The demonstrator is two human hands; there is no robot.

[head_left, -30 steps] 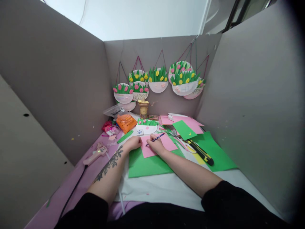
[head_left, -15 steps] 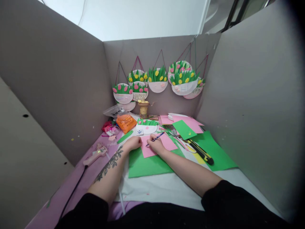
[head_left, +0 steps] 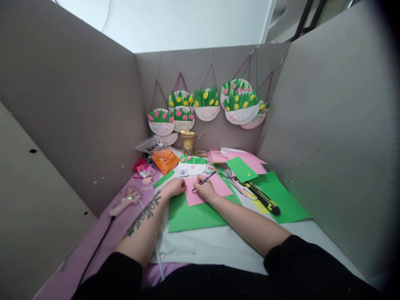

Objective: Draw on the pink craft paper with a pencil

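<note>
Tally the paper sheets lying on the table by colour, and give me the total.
Green sheets: 3, one under the hands, one large at right, one small square
Pink sheets: 2, one under the right hand with the pencil, steadied by the left hand, and a stack at the back whose layers cannot be told apart
Total: 5

One head-worn camera looks forward and down, close over the table [head_left: 237, 246] between grey partitions [head_left: 78, 104].

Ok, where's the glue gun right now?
In the head view the pink glue gun lies at the table's left, beside the tattooed left forearm, apart from the left hand.
</note>
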